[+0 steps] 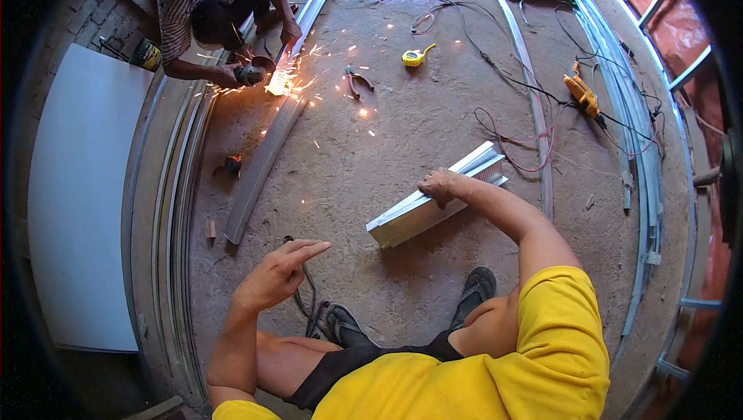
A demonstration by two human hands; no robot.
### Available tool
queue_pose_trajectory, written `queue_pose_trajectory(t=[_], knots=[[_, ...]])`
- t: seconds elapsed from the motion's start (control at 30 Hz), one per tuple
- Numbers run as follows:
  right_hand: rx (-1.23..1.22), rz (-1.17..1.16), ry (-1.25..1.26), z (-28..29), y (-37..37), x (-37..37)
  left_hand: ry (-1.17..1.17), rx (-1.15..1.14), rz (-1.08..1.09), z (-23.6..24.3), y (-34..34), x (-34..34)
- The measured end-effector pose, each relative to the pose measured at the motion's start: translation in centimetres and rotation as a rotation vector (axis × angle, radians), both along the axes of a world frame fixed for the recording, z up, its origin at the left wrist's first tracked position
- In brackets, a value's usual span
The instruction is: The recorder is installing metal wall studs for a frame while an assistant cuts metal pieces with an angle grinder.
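My right hand [439, 186] grips a short bundle of silvery metal channel pieces [402, 221], tilted on the concrete floor at centre right. My left hand [275, 277] hangs in the air at lower centre with fingers extended and nothing held. A dark cable [308, 304] lies beneath it, by my sandalled foot. A long metal channel [255, 180] lies to the left of the bundle. Red-handled pliers [356, 79] and a yellow tape measure [414, 57] lie farther forward.
A co-worker [193, 2] at upper left runs an angle grinder [251, 72], throwing sparks. Long strips [635, 149] line the right, with a yellow power tool [582, 95] and loose wires. A white panel [81, 195] and another tape measure [231, 164] are left.
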State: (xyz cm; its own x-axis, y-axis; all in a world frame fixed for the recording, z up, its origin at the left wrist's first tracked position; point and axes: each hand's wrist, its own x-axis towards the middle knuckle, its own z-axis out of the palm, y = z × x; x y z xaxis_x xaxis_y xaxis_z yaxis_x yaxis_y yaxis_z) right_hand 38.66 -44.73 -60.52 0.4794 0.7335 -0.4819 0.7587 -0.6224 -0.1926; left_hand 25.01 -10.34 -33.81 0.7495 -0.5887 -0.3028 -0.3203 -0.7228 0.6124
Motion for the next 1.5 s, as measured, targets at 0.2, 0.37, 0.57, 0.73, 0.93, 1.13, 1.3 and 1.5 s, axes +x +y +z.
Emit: queue_pose_trajectory(t=[0.2,0.37,0.57,0.73,0.93,1.13,1.3,1.5], knots=[[-0.043,-0.030,0.044,0.6,0.0,-0.1,-0.044,-0.004,-0.023,0.0,0.1,0.0],[-0.047,-0.029,0.034,0.7,0.0,-0.2,-0.030,0.021,-0.013,0.0,0.0,0.0],[-0.049,-0.027,0.047,1.3,0.2,-0.1,-0.026,0.011,-0.017,0.0,0.1,0.0],[-0.054,-0.027,0.054,1.3,0.2,-0.2,-0.037,0.003,-0.027,-0.2,0.2,0.0],[-0.029,-0.009,0.002,0.1,-0.1,-0.1,-0.067,-0.012,-0.048,-0.4,0.2,0.1],[-0.041,-0.018,0.027,1.3,0.3,0.0,-0.009,0.022,-0.025,0.4,0.0,0.0],[-0.038,-0.032,0.025,0.7,-0.1,0.0,-0.006,0.014,-0.012,0.2,-0.5,0.2],[-0.043,0.000,0.046,1.1,0.3,0.1,-0.027,0.025,-0.043,-0.1,0.2,0.1]])
